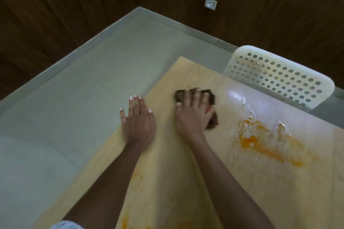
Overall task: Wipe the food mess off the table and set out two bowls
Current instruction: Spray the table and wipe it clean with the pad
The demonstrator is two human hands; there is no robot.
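A light wooden table [186, 163] fills the lower right of the view. My right hand [193, 113] presses flat with spread fingers on a dark brown cloth [211, 96] near the table's far left corner. My left hand [138, 119] lies flat at the table's left edge, its fingers straight and reaching past the edge. An orange food mess with white bits and wet streaks [264, 139] spreads on the table to the right of the cloth. Fainter orange smears [137, 176] show between my forearms. No bowls are in view.
A white perforated plastic chair [275, 74] stands at the table's far side, stained with orange spots. Grey tiled floor [74, 98] lies to the left. Dark wood walls meet in a corner, with a white socket [210, 3].
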